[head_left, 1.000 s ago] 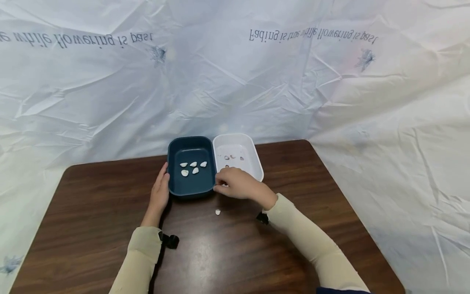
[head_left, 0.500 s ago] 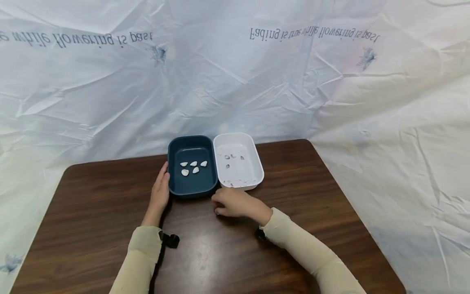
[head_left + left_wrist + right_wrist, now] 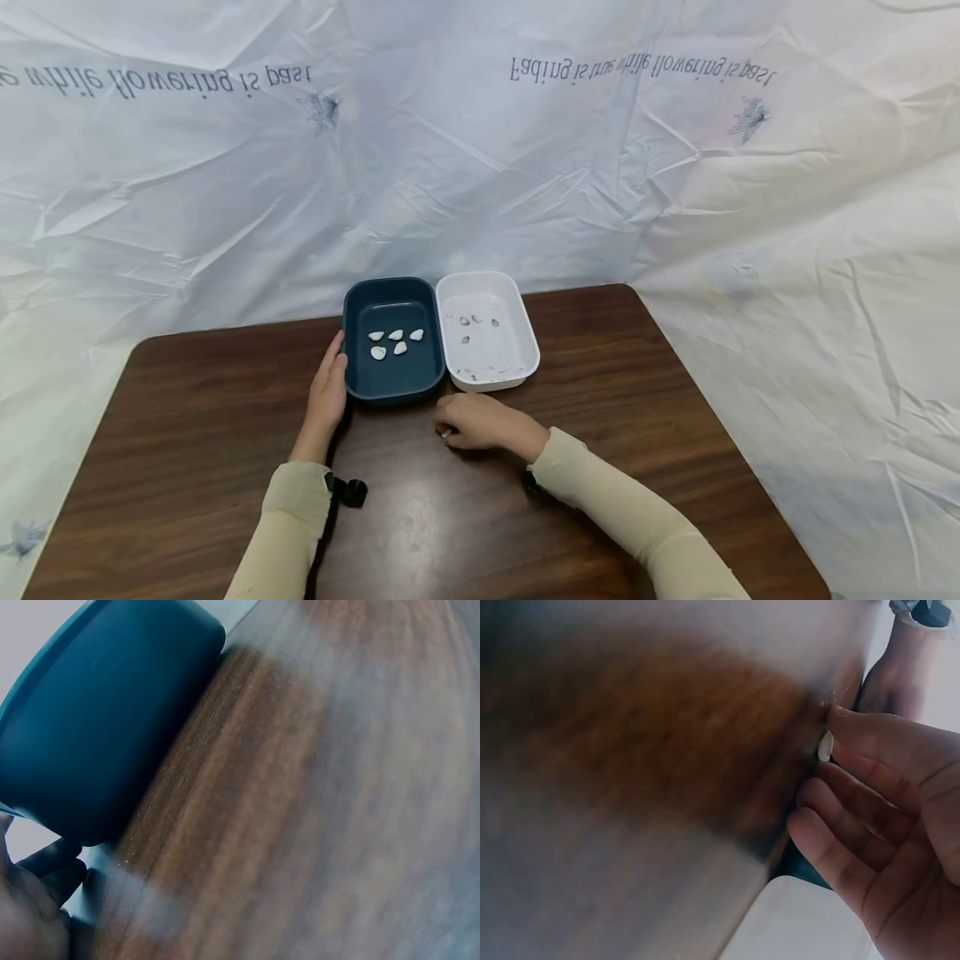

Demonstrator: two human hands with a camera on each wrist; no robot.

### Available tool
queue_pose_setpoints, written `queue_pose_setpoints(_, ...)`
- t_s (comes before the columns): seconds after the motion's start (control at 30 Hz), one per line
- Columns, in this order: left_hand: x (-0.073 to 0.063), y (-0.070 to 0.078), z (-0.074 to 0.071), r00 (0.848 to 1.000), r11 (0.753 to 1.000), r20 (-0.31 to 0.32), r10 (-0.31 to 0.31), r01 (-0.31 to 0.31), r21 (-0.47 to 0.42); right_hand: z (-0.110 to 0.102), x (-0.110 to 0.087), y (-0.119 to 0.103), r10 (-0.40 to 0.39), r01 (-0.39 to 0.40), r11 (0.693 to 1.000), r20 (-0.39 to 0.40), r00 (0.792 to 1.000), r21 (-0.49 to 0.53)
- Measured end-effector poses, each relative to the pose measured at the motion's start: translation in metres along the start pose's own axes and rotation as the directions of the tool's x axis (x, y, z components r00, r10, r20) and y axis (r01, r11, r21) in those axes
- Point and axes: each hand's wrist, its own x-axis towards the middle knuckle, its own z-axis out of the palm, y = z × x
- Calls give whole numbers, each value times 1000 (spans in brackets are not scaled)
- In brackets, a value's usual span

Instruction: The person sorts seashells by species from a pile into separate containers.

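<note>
My left hand (image 3: 327,396) rests with straight fingers along the left side of a dark blue tray (image 3: 393,377). In the left wrist view its fingertips are at the outer wall of the blue tray (image 3: 112,712). Several white shells (image 3: 378,353) lie in two rows inside. Just in front of the white tray (image 3: 504,352), my right hand (image 3: 486,421) pinches a small white shell (image 3: 825,746) between thumb and fingers, low over the table. Several small darker shells (image 3: 465,339) lie in the white tray.
Both trays stand side by side near the back edge of the brown wooden table (image 3: 615,400). Behind it hangs a white printed cloth (image 3: 480,167). Small dark bits lie along the white tray's front end. A black wrist device (image 3: 348,492) sits at the left cuff.
My right hand has moved from the white tray's front left corner toward me and down to the table. It now pinches the shell that lay there. The left hand has stayed put.
</note>
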Motion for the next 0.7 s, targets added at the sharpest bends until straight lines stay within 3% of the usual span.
queue_pose_setpoints(0.23, 0, 1, 0, 1000, 1000, 4, -8, 8, -4, 2, 1, -5, 0, 0, 998, 1, 1000, -62)
queue_pose_setpoints(0.53, -3, 2, -2, 1000, 1000, 13, -26, 26, -14, 1, -5, -8, 5, -5, 999, 0, 1000, -42)
queue_pose_setpoints(0.7, -3, 4, -2, 1000, 1000, 9, -1, 1, -26, -5, -13, -11, -25, 24, 999, -23, 999, -33)
